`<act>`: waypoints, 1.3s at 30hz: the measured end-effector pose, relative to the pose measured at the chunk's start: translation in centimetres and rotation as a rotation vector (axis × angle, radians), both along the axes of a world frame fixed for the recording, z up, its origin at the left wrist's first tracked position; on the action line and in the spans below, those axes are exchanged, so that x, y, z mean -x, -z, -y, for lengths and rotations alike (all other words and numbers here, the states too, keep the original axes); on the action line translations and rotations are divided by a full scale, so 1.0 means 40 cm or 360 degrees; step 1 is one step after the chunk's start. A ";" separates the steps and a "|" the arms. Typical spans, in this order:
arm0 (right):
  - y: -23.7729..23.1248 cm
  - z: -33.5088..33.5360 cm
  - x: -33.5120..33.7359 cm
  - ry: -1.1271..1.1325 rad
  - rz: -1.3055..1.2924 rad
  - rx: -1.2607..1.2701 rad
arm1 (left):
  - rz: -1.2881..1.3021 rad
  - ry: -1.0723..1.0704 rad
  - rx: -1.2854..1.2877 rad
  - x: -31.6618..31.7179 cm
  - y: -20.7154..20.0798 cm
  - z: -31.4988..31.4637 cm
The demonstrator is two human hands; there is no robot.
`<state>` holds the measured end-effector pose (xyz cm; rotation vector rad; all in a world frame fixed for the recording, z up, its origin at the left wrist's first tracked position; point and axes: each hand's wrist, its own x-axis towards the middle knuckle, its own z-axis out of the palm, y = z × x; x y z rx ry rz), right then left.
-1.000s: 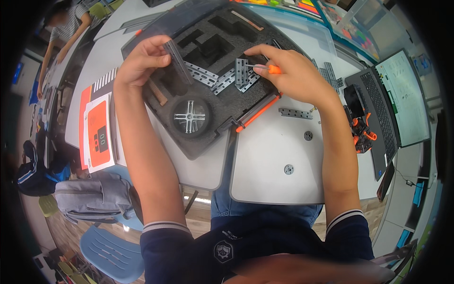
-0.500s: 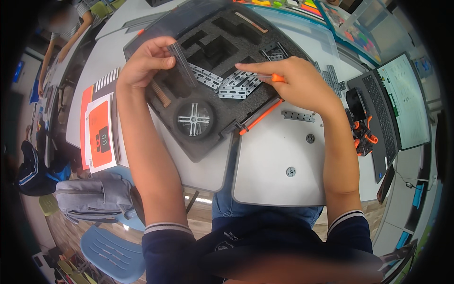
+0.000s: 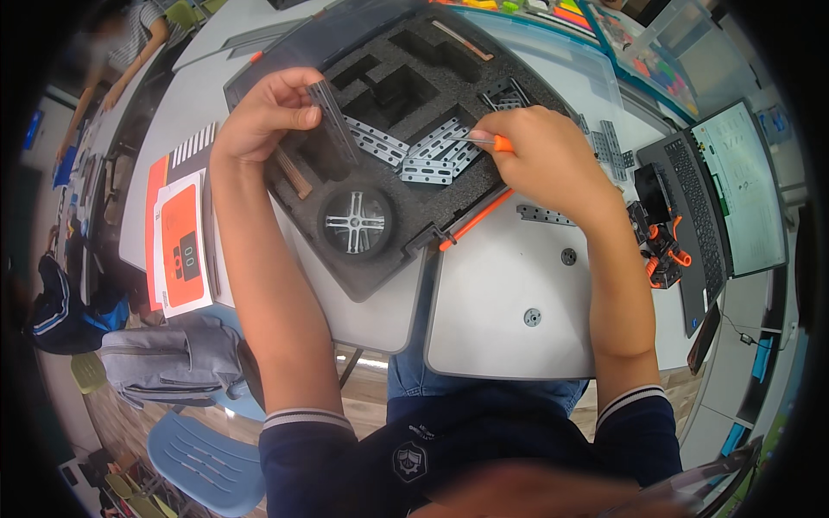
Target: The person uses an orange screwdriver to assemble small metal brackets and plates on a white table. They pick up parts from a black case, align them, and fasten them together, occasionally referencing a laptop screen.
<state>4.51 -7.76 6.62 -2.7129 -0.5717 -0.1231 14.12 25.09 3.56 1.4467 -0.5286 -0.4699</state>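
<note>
My left hand (image 3: 266,116) is closed at the left of a black foam-lined case (image 3: 418,204), pinching a dark grey slotted metal bar (image 3: 335,121) that slants down over the foam. My right hand (image 3: 553,160) is wrapped round a screwdriver (image 3: 502,144) with an orange handle; its thin shaft points left. Just beyond the shaft lie several silver perforated metal beams (image 3: 430,169), piled on the foam. A black-tyred wheel with silver spokes (image 3: 355,223) sits in the near corner of the case. The fingers of my right hand partly hide the screwdriver's handle.
Two small round metal hubs (image 3: 533,318) and a perforated plate (image 3: 544,214) lie on the white table. An orange rod (image 3: 477,221) runs along the case's near edge. At right stand a laptop (image 3: 734,190) and a black-and-orange assembly (image 3: 665,255); at left, booklets (image 3: 183,246).
My right index finger, stretched out over the beams before, is now curled in by the screwdriver. The right hand has shifted slightly; the left hand with the metal bar has hardly moved.
</note>
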 end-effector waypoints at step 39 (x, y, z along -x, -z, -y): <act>-0.080 -0.032 0.035 0.0281 -0.0746 -0.0168 | 0.0081 0.0105 -0.0009 -0.024 0.016 -0.018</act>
